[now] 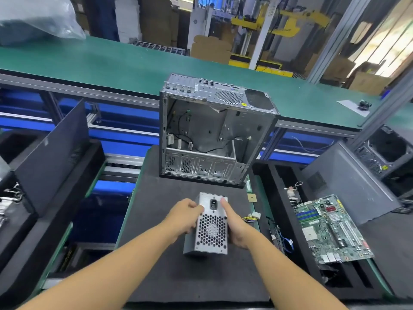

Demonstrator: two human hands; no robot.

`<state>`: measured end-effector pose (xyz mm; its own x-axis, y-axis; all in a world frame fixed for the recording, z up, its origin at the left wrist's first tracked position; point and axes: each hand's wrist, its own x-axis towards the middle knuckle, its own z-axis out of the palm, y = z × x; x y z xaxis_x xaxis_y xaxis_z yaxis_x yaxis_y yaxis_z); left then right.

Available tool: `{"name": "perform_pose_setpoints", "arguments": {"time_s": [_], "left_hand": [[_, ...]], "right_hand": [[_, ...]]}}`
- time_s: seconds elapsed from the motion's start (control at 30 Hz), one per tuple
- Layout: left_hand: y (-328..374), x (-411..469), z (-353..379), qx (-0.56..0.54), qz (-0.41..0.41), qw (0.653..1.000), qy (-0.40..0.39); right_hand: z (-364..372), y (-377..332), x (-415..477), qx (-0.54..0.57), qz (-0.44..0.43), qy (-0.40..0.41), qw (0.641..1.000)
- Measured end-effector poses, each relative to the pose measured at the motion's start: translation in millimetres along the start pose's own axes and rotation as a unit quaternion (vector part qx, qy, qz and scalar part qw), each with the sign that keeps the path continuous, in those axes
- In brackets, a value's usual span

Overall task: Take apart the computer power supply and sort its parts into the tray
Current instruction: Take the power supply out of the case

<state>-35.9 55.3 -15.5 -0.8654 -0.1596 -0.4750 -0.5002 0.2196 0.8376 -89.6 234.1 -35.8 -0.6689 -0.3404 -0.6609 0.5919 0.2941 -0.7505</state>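
Two hands gripped the power supply (211,230) over the black mat (178,276), before the open case (214,135): left hand (186,217) curled on its left edge, right hand (234,227) clasping the right side, thumb extended.

Factory floor: conveyor belt (111,61), stacked cartons (210,50), gutted PC case (214,130).

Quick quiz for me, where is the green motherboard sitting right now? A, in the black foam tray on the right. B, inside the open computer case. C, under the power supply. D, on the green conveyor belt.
A: the motherboard lies in the black foam tray right of the mat, apart from the open case and from the power supply held by the left hand and right hand.
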Motion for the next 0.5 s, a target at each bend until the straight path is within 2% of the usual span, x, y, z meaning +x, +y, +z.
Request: {"name": "perform_pose_setpoints", "arguments": {"time_s": [0.13, 0.23, 0.33, 0.4, 0.43, 0.5], "left_hand": [[-8, 6, 26, 0.083, 0.012, 0.994, -0.075], [-35, 14, 28, 0.173, -0.021, 0.982, -0.077], [-62, 18, 28, 0.138, -0.084, 0.986, -0.048], [-72, 22, 26, 0.085, -0.136, 0.987, 0.024], [-74, 23, 23, 0.065, -0.143, 0.986, 0.052], [-73, 24, 19, 0.024, -0.107, 0.993, 0.043]], "right_hand": [[-34, 10, -8, -0.077, -0.036, 0.122, 0.989], [-32, 21, -12, -0.081, -0.052, 0.127, 0.987], [-16, 20, -13, -0.139, -0.082, 0.107, 0.981], [2, 15, -7, -0.186, -0.109, 0.098, 0.972], [12, 13, -4, -0.205, -0.121, 0.094, 0.967], [30, 12, 2, -0.215, -0.148, 0.097, 0.960]]}}
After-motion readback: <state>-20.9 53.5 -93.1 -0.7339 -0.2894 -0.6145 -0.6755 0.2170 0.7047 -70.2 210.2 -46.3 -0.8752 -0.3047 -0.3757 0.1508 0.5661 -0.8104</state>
